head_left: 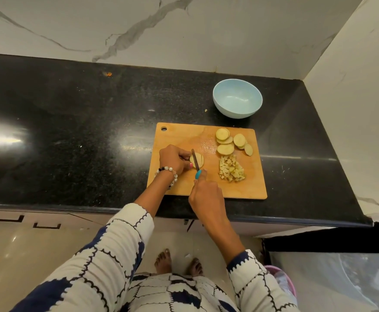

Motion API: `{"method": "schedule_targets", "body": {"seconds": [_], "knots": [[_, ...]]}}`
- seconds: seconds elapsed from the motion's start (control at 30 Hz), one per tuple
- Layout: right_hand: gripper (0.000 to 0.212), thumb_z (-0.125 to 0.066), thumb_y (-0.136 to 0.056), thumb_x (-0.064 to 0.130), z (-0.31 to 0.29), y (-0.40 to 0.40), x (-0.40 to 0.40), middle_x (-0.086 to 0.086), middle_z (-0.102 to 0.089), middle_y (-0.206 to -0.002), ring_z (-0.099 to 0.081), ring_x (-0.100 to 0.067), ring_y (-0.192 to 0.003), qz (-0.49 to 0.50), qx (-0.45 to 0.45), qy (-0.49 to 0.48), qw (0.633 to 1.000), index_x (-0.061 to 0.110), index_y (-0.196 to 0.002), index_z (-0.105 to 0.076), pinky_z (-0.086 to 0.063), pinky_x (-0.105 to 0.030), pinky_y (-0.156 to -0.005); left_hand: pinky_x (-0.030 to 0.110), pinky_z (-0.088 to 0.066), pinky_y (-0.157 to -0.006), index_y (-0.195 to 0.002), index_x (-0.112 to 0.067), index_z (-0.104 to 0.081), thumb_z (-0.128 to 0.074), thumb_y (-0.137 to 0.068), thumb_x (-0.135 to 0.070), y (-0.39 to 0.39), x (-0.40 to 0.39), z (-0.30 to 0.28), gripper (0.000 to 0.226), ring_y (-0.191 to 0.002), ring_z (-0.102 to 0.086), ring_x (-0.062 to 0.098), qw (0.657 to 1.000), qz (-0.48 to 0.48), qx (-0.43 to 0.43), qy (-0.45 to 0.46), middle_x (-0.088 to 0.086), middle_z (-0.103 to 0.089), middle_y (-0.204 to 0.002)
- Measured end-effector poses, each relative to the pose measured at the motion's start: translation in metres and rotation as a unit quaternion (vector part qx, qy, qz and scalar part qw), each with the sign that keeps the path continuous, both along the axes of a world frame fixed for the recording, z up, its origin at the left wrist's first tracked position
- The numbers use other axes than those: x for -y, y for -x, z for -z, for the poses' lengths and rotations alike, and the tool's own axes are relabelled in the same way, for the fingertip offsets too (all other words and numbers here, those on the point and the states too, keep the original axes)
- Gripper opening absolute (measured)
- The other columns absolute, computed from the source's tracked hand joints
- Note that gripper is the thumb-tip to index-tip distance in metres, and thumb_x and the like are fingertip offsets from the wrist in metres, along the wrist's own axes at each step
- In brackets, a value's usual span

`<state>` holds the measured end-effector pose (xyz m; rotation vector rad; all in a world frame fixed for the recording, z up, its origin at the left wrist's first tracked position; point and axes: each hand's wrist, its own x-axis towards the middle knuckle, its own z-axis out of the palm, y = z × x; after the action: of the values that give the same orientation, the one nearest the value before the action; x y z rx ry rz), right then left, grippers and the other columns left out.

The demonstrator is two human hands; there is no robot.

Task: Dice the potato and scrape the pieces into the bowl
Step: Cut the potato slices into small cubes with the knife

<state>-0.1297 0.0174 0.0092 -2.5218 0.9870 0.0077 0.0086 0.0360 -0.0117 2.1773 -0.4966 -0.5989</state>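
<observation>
A wooden cutting board [179, 136] lies on the black counter. My left hand [172, 159] pinches a potato slice [200, 159] flat on the board. My right hand [205, 194] grips a knife [195, 163] with a turquoise handle, its blade lying across that slice. Several round potato slices [226, 141] are stacked at the board's far right. A heap of diced potato [231, 168] lies just below them. An empty light-blue bowl [237, 101] stands on the counter beyond the board's far right corner.
The black granite counter [71, 122] stretches to the left, backed by a marbled white wall [139, 25]. A wall corner closes in on the right. A small orange speck [107, 74] lies near the back. A pink bin [280, 282] stands on the floor at the right.
</observation>
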Motion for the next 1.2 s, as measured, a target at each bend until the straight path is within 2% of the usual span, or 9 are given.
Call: {"method": "schedule_targets", "body": {"seconds": [0.23, 0.43, 0.6, 0.7, 0.73, 0.83, 0.97, 1.07, 1.2], "knots": [[0.062, -0.037, -0.096, 0.011, -0.003, -0.003, -0.008, -0.018, -0.059, -0.103, -0.058, -0.028, -0.089, -0.02, -0.041, 0.019, 0.999, -0.003, -0.148, -0.005, -0.034, -0.029, -0.064, 0.025, -0.051, -0.085, -0.099, -0.006, -0.073, -0.083, -0.065, -0.008, 0.002, 0.003, 0.002, 0.035, -0.087, -0.067, 0.018, 1.0, -0.005, 0.021, -0.012, 0.01, -0.073, -0.092], [0.065, -0.037, -0.097, 0.013, -0.013, 0.03, -0.022, -0.021, -0.054, -0.116, -0.056, -0.033, -0.1, -0.034, -0.101, -0.041, 0.993, 0.002, -0.149, 0.0, -0.035, -0.032, -0.069, 0.021, -0.049, -0.084, -0.1, -0.007, -0.072, -0.082, -0.067, -0.011, 0.005, 0.003, 0.001, 0.034, -0.086, -0.066, 0.016, 0.999, -0.018, 0.034, -0.012, 0.009, -0.073, -0.093], [0.055, -0.029, -0.101, 0.027, -0.021, 0.047, -0.012, -0.017, -0.057, -0.113, -0.057, -0.032, -0.099, -0.018, -0.06, -0.049, 0.997, 0.009, -0.15, -0.01, -0.039, -0.035, -0.07, 0.029, -0.051, -0.088, -0.097, -0.011, -0.074, -0.083, -0.066, -0.013, 0.008, 0.004, 0.003, 0.033, -0.087, -0.066, 0.014, 0.999, -0.029, 0.033, -0.025, 0.005, -0.073, -0.091], [0.053, -0.031, -0.1, 0.028, -0.022, 0.048, 0.005, -0.014, -0.061, -0.104, -0.061, -0.029, -0.091, 0.02, -0.008, -0.033, 0.999, 0.007, -0.148, -0.017, -0.046, -0.036, -0.072, 0.031, -0.051, -0.084, -0.079, -0.014, -0.072, -0.08, -0.07, -0.019, 0.013, 0.006, 0.002, 0.013, -0.087, -0.062, 0.018, 0.997, -0.046, 0.046, -0.045, 0.003, -0.069, -0.084], [0.052, -0.031, -0.1, 0.027, -0.022, 0.048, 0.01, -0.014, -0.062, -0.101, -0.061, -0.029, -0.089, 0.034, 0.004, -0.032, 0.999, 0.007, -0.147, -0.02, -0.047, -0.036, -0.072, 0.032, -0.049, -0.085, -0.084, -0.016, -0.07, -0.078, -0.073, -0.026, 0.016, 0.009, 0.001, 0.017, -0.092, -0.061, 0.02, 0.996, -0.046, 0.052, -0.05, 0.005, -0.067, -0.089], [0.05, -0.034, -0.1, 0.026, -0.021, 0.047, 0.018, -0.013, -0.063, -0.097, -0.062, -0.027, -0.085, 0.066, 0.024, -0.04, 0.997, 0.007, -0.145, -0.026, -0.048, -0.035, -0.07, 0.036, -0.043, -0.089, -0.122, -0.008, -0.057, -0.068, -0.078, -0.047, 0.03, 0.026, 0.002, 0.06, -0.11, -0.053, 0.029, 0.988, -0.026, 0.098, -0.117, 0.014, -0.058, -0.119], [0.049, -0.035, -0.1, 0.027, -0.017, 0.047, 0.018, -0.012, -0.064, -0.092, -0.063, -0.025, -0.081, 0.082, 0.038, -0.059, 0.994, 0.006, -0.144, -0.029, -0.051, -0.037, -0.068, 0.031, -0.042, -0.083, -0.114, -0.007, -0.055, -0.067, -0.08, -0.045, 0.042, 0.038, 0.004, 0.053, -0.104, -0.05, 0.027, 0.976, -0.041, 0.141, -0.163, 0.014, -0.048, -0.118], [0.05, -0.035, -0.1, 0.025, -0.012, 0.049, 0.018, -0.012, -0.065, -0.092, -0.063, -0.025, -0.083, 0.081, 0.048, -0.06, 0.994, 0.004, -0.145, -0.03, -0.046, -0.033, -0.066, 0.031, -0.041, -0.087, -0.116, -0.01, -0.058, -0.066, -0.081, -0.037, 0.035, 0.037, 0.008, 0.045, -0.107, -0.05, 0.027, 0.975, 0.003, 0.164, -0.149, 0.012, -0.049, -0.118], [0.05, -0.037, -0.1, 0.025, -0.009, 0.049, 0.014, -0.009, -0.065, -0.087, -0.063, -0.022, -0.077, 0.07, 0.068, -0.071, 0.993, 0.003, -0.144, -0.031, -0.046, -0.032, -0.063, 0.03, -0.039, -0.094, -0.12, -0.019, -0.061, -0.07, -0.077, -0.031, 0.012, 0.025, 0.007, 0.046, -0.11, -0.049, 0.024, 0.963, 0.145, 0.191, -0.123, 0.005, -0.051, -0.116]]}}
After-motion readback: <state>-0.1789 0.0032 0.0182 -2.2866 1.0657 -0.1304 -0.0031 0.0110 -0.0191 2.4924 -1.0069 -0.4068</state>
